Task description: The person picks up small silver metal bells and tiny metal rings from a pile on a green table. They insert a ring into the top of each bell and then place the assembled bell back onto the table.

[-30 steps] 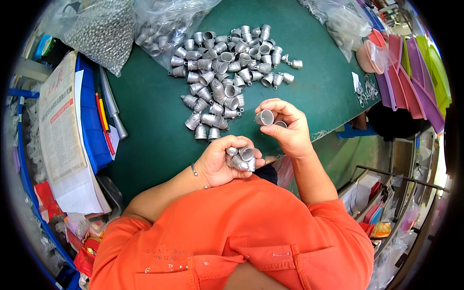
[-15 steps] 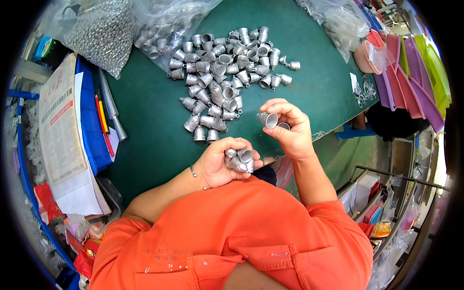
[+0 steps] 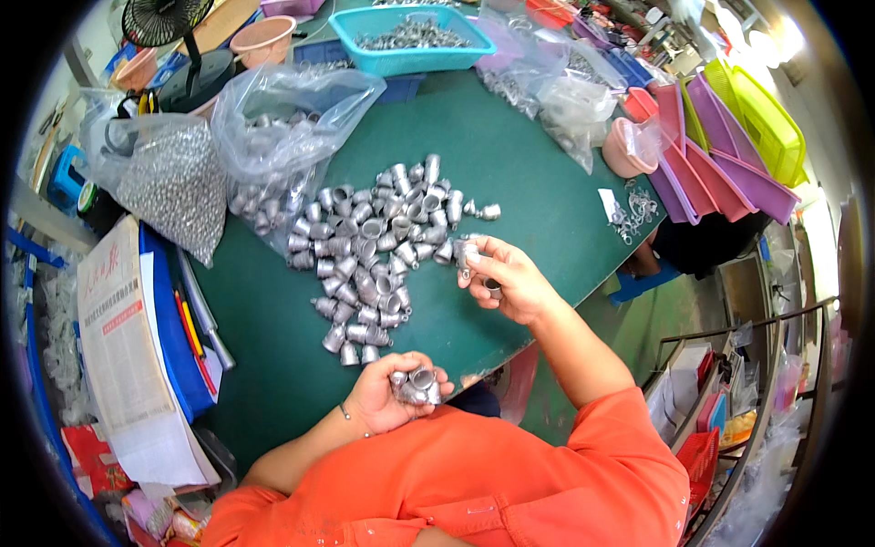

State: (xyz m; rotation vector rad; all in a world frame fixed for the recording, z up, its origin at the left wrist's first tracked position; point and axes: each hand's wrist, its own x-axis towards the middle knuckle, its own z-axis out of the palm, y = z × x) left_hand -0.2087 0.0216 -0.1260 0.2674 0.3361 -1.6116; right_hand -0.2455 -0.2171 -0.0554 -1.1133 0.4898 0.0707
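Observation:
A loose pile of small silver-grey metal bells (image 3: pixel 367 230), cup-shaped with a little loop at the closed end, covers the middle of the green table. My left hand (image 3: pixel 374 401) is cupped near the table's front edge, its fingers curled round several bells (image 3: pixel 420 379). Farther forward, at the pile's right edge, my right hand (image 3: pixel 512 283) pinches one bell (image 3: pixel 467 259) between thumb and fingertips. A second bell (image 3: pixel 493 288) is tucked in the curled fingers of that hand.
Behind the pile lie a clear bag of bells (image 3: pixel 264 146) and a bag of small beads (image 3: pixel 173 178). A turquoise basket (image 3: pixel 410 62) of metal parts stands at the back. Leftward is a newspaper (image 3: pixel 114 310) beside pens; rightward are stacked coloured trays (image 3: pixel 720 164) and metal rings (image 3: pixel 632 214).
The view has tilted up, bringing the fan and turquoise basket in. My right hand has moved forward, away from my left, to the pile's edge, still holding bells. The left keeps its handful.

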